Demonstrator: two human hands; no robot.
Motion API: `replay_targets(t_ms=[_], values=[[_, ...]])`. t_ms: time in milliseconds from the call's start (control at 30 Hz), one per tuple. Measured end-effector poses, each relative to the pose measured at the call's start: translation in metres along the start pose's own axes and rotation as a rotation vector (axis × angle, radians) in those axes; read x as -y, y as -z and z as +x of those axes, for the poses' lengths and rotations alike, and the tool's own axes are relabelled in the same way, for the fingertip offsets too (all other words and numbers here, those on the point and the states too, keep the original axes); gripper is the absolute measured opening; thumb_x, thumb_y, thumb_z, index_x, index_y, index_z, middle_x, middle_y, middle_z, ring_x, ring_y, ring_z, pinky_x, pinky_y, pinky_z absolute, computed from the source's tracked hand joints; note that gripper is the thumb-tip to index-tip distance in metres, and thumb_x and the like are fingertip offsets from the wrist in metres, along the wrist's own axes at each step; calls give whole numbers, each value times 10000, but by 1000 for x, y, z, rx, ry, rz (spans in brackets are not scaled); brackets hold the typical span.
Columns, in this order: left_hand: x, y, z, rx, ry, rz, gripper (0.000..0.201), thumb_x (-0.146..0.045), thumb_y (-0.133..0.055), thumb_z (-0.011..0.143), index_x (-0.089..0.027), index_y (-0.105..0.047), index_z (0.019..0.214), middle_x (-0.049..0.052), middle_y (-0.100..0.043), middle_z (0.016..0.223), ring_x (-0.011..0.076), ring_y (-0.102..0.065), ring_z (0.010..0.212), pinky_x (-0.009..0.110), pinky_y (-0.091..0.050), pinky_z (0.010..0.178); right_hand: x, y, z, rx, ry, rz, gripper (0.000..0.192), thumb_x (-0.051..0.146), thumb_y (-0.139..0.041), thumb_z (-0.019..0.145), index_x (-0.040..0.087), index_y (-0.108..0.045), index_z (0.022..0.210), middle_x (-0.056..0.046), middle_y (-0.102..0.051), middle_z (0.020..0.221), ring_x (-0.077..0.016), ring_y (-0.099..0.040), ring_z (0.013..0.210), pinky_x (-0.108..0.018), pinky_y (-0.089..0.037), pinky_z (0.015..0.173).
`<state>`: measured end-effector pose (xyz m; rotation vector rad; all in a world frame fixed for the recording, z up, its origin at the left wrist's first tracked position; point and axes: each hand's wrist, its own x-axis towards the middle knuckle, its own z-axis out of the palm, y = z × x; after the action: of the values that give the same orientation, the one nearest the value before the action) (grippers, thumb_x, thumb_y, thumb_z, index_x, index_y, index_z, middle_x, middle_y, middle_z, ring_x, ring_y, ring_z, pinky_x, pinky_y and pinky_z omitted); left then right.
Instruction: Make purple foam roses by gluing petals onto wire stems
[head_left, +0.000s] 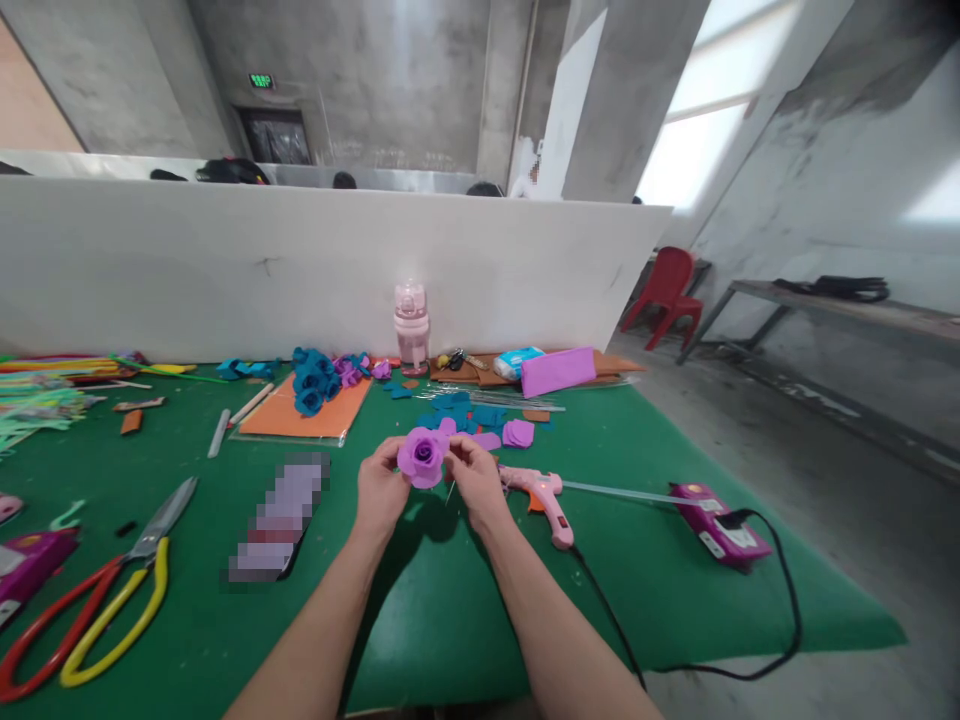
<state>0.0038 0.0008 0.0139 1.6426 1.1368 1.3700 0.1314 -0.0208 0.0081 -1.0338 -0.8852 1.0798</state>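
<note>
At the far left edge of the frame lies a heap of thin coloured sticks, too many to count. Below it, in the lower left, are two pairs of scissors: one with red handles and one with yellow handles, the blades crossing toward the middle. An orange foam sheet sits left of centre, and on its upper edge rests a cluster of teal foam roses (about five, though they overlap).

In the centre of the frame the left hand and the right hand meet over the green table mat. Between them is one purple foam rose, lifted off the mat. The fingers of each hand are curled together and pinched on the flower's outer petals, left hand on its left side, right hand on its right.

Above centre stands one pink bottle, lid closed; its contents cannot be told. Right of the hands lies one pink glue gun, and further right one magenta box with a black cable plugged in.
</note>
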Motion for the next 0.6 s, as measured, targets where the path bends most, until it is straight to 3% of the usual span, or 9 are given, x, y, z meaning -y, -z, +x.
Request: replay_targets(t_ms=[100, 200, 433, 600], values=[[-2, 0, 0, -1, -19, -24, 181, -195, -647, 613, -173, -694, 786, 37, -673, 871, 181, -596, 832, 260, -454, 755, 2, -3, -2, 44, 179, -174, 159, 191, -565, 641, 220, -642, 777, 4, -606, 744, -139, -506, 648, -241, -408, 594], [-4, -1, 0, 1, 36, -85, 191, -169, -648, 599, -168, -696, 784, 45, -670, 892, 188, -597, 860, 272, -457, 775, 4, -4, -4, 49, 254, -304, 194, 168, -551, 637, 227, -650, 794, 0, -599, 809, -136, -502, 640, -248, -404, 599], [-7, -8, -2, -1, 249, -354, 347, -206, -725, 552, -148, -698, 893, 61, -693, 923, 197, -606, 897, 298, -450, 826, -4, -7, -5, 49, 177, -295, 151, 188, -591, 628, 237, -645, 760, 18, -613, 688, -140, -503, 582, -252, -393, 569], [-4, -8, -1, -76, 355, -423, 408, -218, -764, 507, -117, -683, 894, 56, -695, 820, 164, -614, 774, 285, -459, 787, -8, -8, -4, 16, 190, -261, 44, 247, -624, 655, 209, -617, 676, 16, -587, 627, -131, -501, 569, -238, -380, 546]])
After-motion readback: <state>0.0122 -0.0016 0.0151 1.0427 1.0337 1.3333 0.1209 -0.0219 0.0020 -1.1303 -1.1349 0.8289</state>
